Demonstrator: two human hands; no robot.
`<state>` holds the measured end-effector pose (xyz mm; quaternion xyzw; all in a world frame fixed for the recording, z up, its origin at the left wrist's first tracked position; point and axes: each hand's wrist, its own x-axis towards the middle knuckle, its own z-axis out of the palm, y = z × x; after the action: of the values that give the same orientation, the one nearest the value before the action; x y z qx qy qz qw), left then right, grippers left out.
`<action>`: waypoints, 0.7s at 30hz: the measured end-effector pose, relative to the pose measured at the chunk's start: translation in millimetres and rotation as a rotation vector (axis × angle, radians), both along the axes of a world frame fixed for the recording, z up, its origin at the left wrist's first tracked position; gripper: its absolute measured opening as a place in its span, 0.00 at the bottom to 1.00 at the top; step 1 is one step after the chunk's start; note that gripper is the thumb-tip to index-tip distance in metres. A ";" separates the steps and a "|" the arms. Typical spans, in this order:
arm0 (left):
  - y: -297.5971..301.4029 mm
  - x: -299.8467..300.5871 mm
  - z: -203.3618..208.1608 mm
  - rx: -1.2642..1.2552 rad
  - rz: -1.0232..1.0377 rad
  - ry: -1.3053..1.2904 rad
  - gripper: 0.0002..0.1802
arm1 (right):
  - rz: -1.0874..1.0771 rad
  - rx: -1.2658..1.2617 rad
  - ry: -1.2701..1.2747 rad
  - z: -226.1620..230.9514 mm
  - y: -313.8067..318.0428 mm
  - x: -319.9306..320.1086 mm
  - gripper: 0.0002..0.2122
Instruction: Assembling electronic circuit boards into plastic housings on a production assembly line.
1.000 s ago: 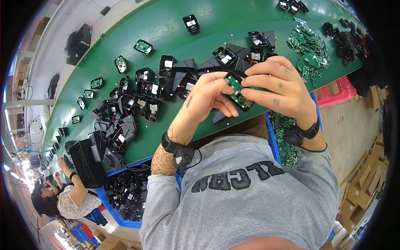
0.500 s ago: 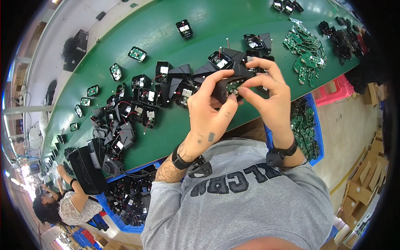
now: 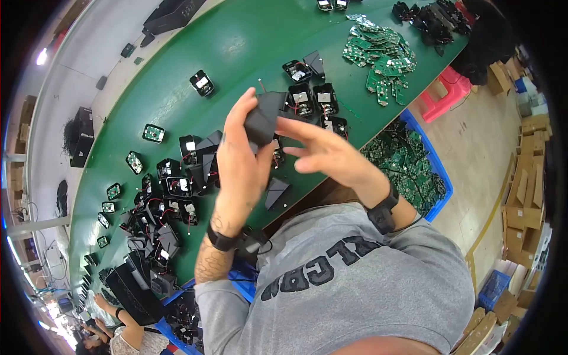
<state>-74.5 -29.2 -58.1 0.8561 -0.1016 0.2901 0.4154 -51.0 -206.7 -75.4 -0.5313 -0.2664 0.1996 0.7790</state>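
My left hand (image 3: 236, 168) is wrapped round a black angular plastic housing (image 3: 266, 117), held above the table. The housing's smooth outer side is turned up, so its inside is hidden. To its right, my right hand (image 3: 331, 155) has its fingers stretched and apart, with the fingertips close to the housing's edge; I cannot tell whether they touch it. Beneath and behind the hands stand open black housings (image 3: 300, 99) with red wires and white parts inside. A loose dark wedge-shaped piece (image 3: 277, 193) lies near the table's front edge.
The green table (image 3: 231, 50) carries a pile of green circuit boards (image 3: 384, 56) and many housings at left. Blue bins (image 3: 442, 171) stand below the front edge, beside a pink stool (image 3: 444, 94). A co-worker's arm (image 3: 127, 322) shows at lower left; cartons (image 3: 523, 207) stand at right.
The housing has been turned over, hiding the green board that showed inside. My right hand has come off its pinch and spread its fingers. Both hands have moved left; the view has shifted.
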 end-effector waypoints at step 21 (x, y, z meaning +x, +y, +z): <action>172.5 161.1 -46.5 0.492 0.438 0.557 0.21 | -0.980 -1.377 -0.518 -87.1 -152.0 114.6 0.21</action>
<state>86.6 143.3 -104.6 0.9767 0.1322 0.0963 0.1388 63.5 -358.7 -162.6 -0.9655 0.0025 -0.1675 0.1994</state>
